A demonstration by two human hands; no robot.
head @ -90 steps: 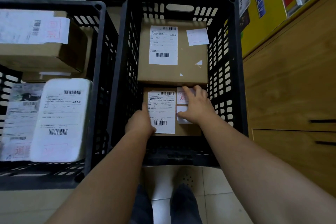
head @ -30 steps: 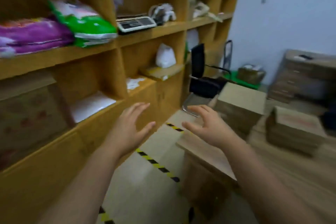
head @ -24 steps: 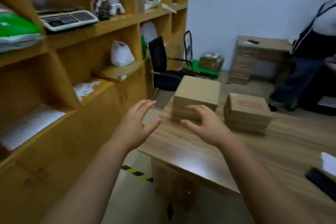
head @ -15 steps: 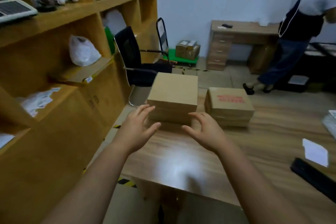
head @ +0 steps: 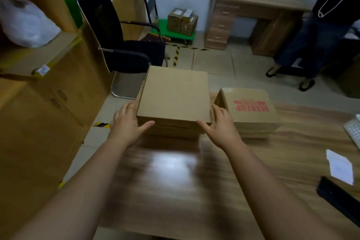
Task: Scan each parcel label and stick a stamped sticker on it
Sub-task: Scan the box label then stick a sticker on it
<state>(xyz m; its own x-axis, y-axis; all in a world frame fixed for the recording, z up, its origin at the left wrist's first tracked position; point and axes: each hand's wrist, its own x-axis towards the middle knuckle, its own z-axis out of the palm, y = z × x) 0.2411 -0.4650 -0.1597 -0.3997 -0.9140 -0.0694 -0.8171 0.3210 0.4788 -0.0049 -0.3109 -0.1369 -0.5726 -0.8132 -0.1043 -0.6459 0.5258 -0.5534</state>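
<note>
A stack of plain brown cardboard boxes [head: 173, 95] stands at the far left end of a wooden table [head: 187, 185]. No label shows on the top box. My left hand [head: 127, 122] is at the stack's left side with straight fingers, thumb against the front edge. On the right side is my right hand [head: 220, 124], fingers straight, thumb at the front corner. Neither hand curls round the box. A second stack [head: 249, 109], printed in red on top, stands just to the right.
A white paper slip [head: 340, 166] and a dark flat device [head: 339, 198] lie near the table's right edge. Wooden shelving [head: 48, 84] runs along the left. A black chair [head: 120, 45] stands beyond the table. A person [head: 321, 25] stands at the back right by a desk [head: 253, 6].
I have turned from the black crate of labelled parcels to the table. Both hands have moved forward and now flank the box stack, closer than half a second ago.
</note>
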